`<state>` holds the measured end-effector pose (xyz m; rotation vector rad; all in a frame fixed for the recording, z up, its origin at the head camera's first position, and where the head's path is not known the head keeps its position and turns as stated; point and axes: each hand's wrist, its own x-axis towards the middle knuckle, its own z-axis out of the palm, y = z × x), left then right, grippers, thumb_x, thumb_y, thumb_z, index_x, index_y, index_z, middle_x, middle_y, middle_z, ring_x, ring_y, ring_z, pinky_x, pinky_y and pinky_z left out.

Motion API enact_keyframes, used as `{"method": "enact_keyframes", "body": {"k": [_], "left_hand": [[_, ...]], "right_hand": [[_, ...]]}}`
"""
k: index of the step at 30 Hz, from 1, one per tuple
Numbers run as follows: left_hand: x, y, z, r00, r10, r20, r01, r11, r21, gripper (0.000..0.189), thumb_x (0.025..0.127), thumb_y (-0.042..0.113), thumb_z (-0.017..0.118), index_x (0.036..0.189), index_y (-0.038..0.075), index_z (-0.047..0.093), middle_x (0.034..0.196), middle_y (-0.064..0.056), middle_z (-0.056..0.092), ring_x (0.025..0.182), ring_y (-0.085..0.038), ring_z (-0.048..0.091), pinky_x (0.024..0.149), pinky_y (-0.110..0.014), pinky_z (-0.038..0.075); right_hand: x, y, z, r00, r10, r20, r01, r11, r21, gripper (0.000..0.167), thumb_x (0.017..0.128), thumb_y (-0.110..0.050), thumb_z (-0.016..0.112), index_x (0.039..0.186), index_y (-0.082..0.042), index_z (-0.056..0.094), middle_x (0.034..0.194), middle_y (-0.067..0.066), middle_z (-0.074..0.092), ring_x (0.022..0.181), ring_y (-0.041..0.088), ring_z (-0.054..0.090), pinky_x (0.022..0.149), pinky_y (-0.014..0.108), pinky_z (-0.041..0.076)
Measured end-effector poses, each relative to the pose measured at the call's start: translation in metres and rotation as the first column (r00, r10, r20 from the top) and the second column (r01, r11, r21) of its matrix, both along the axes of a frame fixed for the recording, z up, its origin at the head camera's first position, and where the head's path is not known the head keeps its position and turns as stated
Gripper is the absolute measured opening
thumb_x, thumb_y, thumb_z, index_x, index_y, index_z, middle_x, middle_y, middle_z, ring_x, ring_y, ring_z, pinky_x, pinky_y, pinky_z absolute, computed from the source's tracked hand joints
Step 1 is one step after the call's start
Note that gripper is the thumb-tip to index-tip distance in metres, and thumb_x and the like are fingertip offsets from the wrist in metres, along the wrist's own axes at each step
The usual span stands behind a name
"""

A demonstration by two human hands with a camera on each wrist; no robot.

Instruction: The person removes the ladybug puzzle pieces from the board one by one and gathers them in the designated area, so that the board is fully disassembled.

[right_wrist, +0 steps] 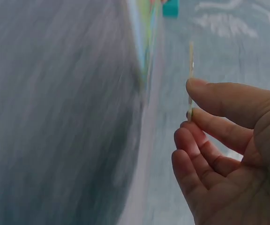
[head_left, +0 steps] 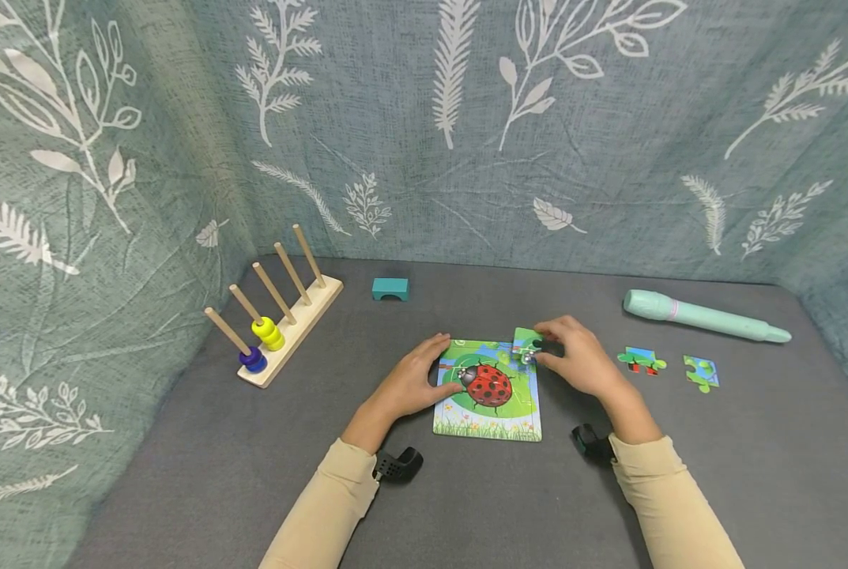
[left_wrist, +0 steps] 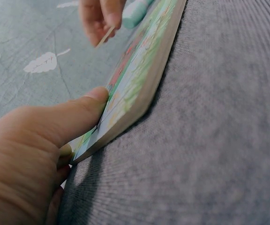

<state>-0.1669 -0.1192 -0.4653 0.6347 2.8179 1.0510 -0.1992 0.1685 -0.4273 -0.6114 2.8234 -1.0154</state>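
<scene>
A square puzzle board [head_left: 455,423] with a red ladybug picture lies flat on the table in the head view. My left hand [head_left: 412,381] holds its left side, the thumb on top and the other fingers along the edge. Between thumb and fingertips my right hand [head_left: 582,359] pinches a thin puzzle piece [head_left: 525,341], raised over the board's upper right corner. From the right wrist the piece [right_wrist: 191,63] is seen edge-on. Two loose puzzle pieces, one with red and black [head_left: 642,359] and one green and blue [head_left: 702,371], lie right of that hand.
At the left stands a wooden peg rack [head_left: 292,340] with yellow rings [head_left: 270,335] and blue-purple rings [head_left: 254,360]. A teal arched block [head_left: 391,288] sits at the back. Behind the loose pieces lies a mint-green stick-like object [head_left: 715,318]. Patterned curtain [head_left: 409,118] borders the table.
</scene>
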Motion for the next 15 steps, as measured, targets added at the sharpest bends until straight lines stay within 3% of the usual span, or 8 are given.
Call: {"method": "enact_keyframes", "body": {"k": [8, 15], "left_hand": [[0.0, 0.001, -0.001, 1.0, 0.0, 0.002, 0.0, 1.0, 0.002, 0.078, 0.083, 0.034, 0.073, 0.145, 0.001, 0.037, 0.151, -0.016, 0.035, 0.139, -0.033, 0.032, 0.111, -0.052, 0.036], [0.0, 0.001, 0.001, 1.0, 0.009, 0.019, -0.008, 1.0, -0.015, 0.079, 0.084, 0.037, 0.072, 0.146, 0.003, 0.036, 0.152, -0.014, 0.034, 0.141, -0.031, 0.03, 0.112, -0.051, 0.035]], "right_hand": [[0.004, 0.049, -0.005, 0.998, -0.066, 0.006, 0.066, 0.998, 0.0, 0.044, 0.089, -0.01, 0.066, 0.129, 0.004, 0.054, 0.121, 0.024, 0.051, 0.111, 0.04, 0.052, 0.093, 0.057, 0.044], [0.006, 0.07, -0.006, 0.993, -0.115, -0.028, 0.116, 0.992, 0.042, 0.042, 0.087, -0.009, 0.068, 0.126, 0.003, 0.057, 0.118, 0.023, 0.054, 0.11, 0.041, 0.052, 0.092, 0.059, 0.042]]}}
